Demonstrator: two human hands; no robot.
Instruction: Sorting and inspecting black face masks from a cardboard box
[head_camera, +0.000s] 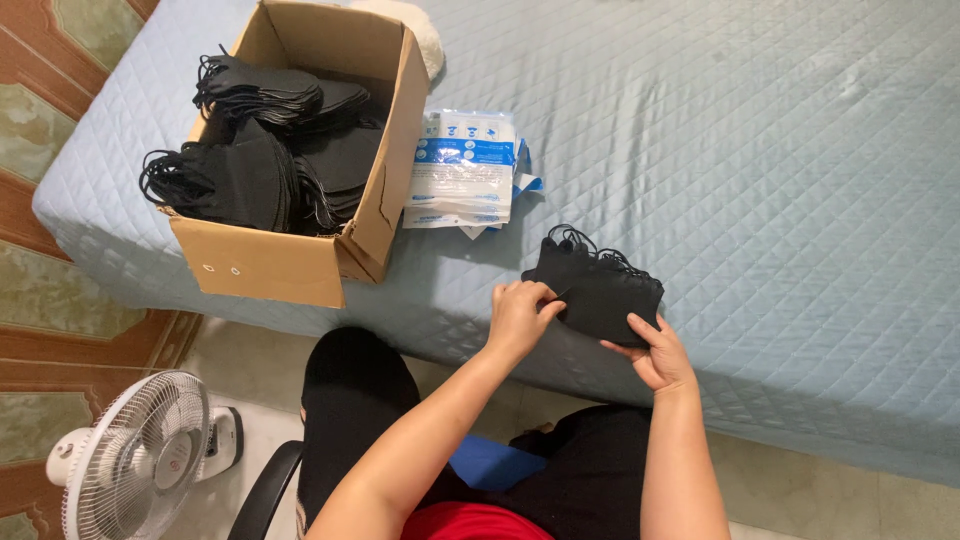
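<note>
Head view: masks (600, 290) between both hands' grip.

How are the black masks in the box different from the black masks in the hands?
The masks in the cardboard box are many, in several bundles; the stack of masks on the bed is one small bunch. The boxed masks lie untouched, while the left hand and right hand hold the stack. Both are black with ear loops.

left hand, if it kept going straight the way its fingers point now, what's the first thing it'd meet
The left hand points right, its fingers already on the stack of black face masks that the right hand steadies, so it would meet that stack first.
</note>
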